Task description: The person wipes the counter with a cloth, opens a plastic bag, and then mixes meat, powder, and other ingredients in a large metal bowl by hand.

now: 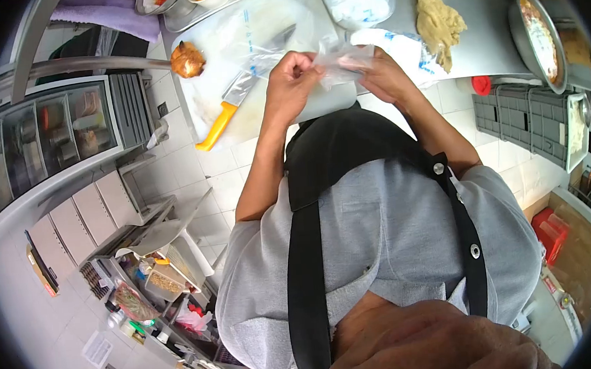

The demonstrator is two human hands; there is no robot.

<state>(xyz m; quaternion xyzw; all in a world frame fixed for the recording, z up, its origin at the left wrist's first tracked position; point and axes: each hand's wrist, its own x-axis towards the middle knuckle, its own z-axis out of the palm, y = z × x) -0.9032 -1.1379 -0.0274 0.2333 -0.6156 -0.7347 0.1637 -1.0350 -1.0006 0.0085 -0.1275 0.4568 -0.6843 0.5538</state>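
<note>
Between the left hand (289,89) and the right hand (391,76): thin clear plastic (340,61).
Each grip pinches one side of it, by the white board (202,100). A yellow-handled knife (227,110) lies near the left hand.

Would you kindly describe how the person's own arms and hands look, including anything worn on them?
Short, loose grey sleeves, matching the shirt, leave both forearms bare. The left hand and right hand show no watch or bracelet at the wrists. Some fingers are partly obscured.
</note>
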